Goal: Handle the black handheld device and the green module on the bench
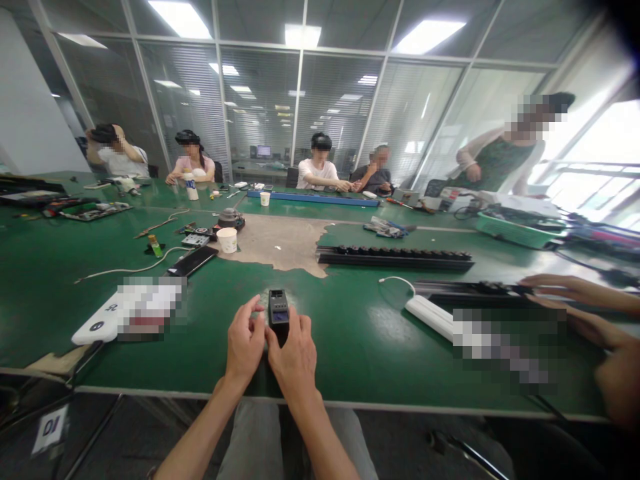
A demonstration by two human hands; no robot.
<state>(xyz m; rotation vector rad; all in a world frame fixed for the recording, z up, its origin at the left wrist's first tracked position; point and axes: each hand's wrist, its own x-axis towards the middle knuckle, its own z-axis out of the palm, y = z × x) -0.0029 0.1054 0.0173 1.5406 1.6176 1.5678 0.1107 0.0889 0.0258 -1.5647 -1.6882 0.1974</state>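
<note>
A small black box-shaped device (pixel 278 301) with a bluish screen and a row of small buttons stands on the green table in front of me. My right hand (pixel 296 347) is closed round its near right side, thumb on the left and fingers along the right. Just left of the device is my left hand (pixel 244 341), its fingers loosely bent and apart, holding nothing. The lower part of the device is hidden by my right hand.
A paper cup (pixel 227 240), a black phone-like slab (pixel 193 261) and a white power bank (pixel 97 320) lie left. Black rails (pixel 395 259) and a white cabled bar (pixel 433 319) lie right. A co-worker's hands (pixel 575 300) are at the right; several people sit opposite.
</note>
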